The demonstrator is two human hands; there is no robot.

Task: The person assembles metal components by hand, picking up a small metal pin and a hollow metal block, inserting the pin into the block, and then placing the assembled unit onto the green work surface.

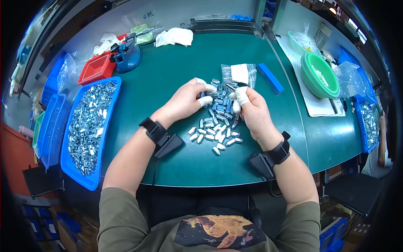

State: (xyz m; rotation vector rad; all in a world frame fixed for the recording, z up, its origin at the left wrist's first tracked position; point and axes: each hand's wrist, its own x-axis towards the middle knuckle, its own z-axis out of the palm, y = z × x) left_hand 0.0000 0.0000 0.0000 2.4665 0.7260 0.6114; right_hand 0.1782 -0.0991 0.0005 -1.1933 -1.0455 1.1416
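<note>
Fingers: left hand [184, 97], thumb and forefinger apart at the heap's left edge; right hand [255, 114], thumb and forefinger clamped on a slim dark rod [229, 87]. Both wear white fingertip covers.
Rod: one, just above the heap's right side, its long axis slanting; the free end points left and away from the person.
Metal pieces [219, 128]: short, silvery, heaped between and below the hands, too crowded to count; axes turned many ways, the nearest ones lying flat.
Clear bag: one [227, 73], just beyond the heap, with one white slip; no print legible.
Blue bar: one [270, 78], right of the bag, its long axis running from far left to near right.
Wrist devices: two, black, one strapped to each wrist.
Trays of similar pieces: two, blue; left tray [105, 138] beside the left arm, long axis running away from the person; right tray [362, 130] at far right.
Red tray: one [95, 69], beyond the left tray.
White cloth: one [174, 37], at the back.
Handwriting: dark marks [149, 15] on the pale back panel.
</note>
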